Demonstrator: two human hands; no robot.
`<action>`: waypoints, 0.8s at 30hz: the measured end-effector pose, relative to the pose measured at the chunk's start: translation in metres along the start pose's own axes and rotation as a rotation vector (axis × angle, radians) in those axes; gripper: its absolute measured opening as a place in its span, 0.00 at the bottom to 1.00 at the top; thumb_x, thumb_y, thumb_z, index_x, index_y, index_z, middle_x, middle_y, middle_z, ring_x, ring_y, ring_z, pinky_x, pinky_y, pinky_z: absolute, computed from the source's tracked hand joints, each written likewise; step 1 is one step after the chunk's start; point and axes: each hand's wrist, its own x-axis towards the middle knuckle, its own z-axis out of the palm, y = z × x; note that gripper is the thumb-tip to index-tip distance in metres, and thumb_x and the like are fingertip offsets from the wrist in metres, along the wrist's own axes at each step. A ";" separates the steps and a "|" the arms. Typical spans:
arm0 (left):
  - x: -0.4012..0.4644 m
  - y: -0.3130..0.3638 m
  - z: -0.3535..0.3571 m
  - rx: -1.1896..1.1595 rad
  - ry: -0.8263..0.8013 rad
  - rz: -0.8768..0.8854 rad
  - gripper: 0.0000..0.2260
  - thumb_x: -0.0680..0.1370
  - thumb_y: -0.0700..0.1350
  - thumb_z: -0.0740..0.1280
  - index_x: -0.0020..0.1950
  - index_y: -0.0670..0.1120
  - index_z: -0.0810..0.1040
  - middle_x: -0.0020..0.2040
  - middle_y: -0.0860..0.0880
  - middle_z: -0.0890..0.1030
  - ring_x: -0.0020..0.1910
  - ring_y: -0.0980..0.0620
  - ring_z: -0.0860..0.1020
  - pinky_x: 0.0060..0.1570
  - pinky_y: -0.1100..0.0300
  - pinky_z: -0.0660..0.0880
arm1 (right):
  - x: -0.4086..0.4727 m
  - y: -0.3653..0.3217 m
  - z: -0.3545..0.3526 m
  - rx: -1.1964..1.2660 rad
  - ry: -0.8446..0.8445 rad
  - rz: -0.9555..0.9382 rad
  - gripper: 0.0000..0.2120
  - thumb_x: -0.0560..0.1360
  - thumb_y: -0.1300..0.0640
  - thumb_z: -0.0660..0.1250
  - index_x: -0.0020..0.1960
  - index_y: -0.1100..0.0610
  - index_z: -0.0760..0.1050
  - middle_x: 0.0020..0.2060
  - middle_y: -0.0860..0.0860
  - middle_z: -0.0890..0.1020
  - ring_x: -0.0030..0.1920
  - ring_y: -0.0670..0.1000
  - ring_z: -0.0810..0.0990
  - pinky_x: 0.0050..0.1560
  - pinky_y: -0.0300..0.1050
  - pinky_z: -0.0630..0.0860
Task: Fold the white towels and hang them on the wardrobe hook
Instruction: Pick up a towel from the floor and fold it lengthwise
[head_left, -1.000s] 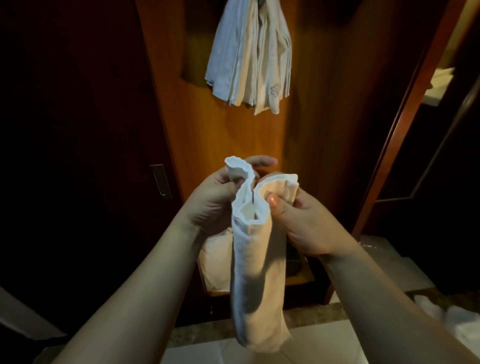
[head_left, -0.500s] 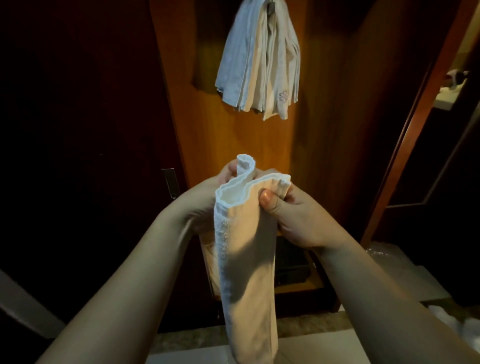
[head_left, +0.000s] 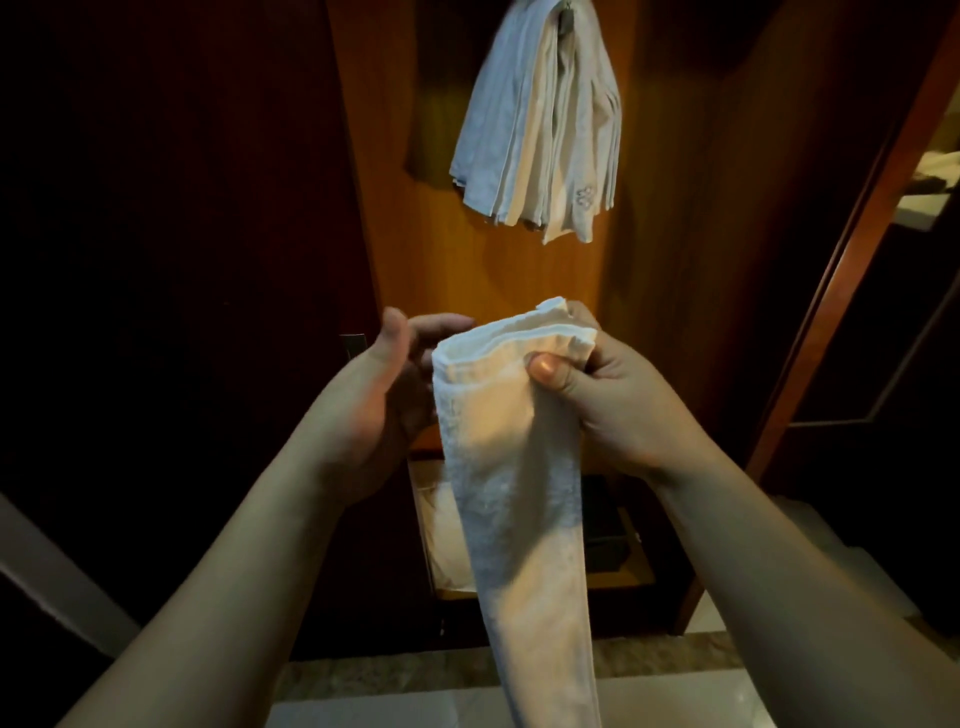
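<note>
Head view, left to right: left hand (head_left: 374, 400), fingers straight, just beside the towel's upper edge; long folded white cloth towel (head_left: 514, 467), hanging in front of the body; right hand (head_left: 597, 395), pinching its top corner; above, bundle of white towels (head_left: 540, 135) hung on the brown wooden wardrobe panel (head_left: 415, 270).

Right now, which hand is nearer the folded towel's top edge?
Right. The right hand pinches the folded towel at its top edge; the left hand is open beside it.
</note>
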 end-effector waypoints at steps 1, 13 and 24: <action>-0.001 0.000 0.000 0.056 0.003 0.020 0.37 0.61 0.74 0.72 0.58 0.49 0.80 0.56 0.46 0.84 0.53 0.47 0.83 0.46 0.57 0.81 | 0.001 -0.001 -0.001 0.001 0.032 0.004 0.08 0.73 0.47 0.70 0.50 0.43 0.85 0.55 0.45 0.76 0.58 0.46 0.79 0.58 0.41 0.77; 0.012 0.001 0.019 0.263 0.198 0.128 0.06 0.77 0.41 0.70 0.51 0.48 0.85 0.47 0.50 0.87 0.49 0.52 0.85 0.48 0.62 0.81 | 0.009 -0.005 -0.015 -0.221 0.240 -0.039 0.04 0.74 0.46 0.73 0.46 0.44 0.83 0.50 0.45 0.82 0.54 0.49 0.81 0.53 0.44 0.77; 0.032 -0.003 0.016 0.340 0.224 0.200 0.14 0.71 0.53 0.78 0.41 0.51 0.73 0.37 0.54 0.81 0.38 0.59 0.80 0.36 0.61 0.75 | 0.029 -0.020 -0.017 -0.726 0.113 -0.145 0.07 0.84 0.49 0.59 0.47 0.43 0.71 0.38 0.40 0.77 0.40 0.32 0.75 0.38 0.28 0.69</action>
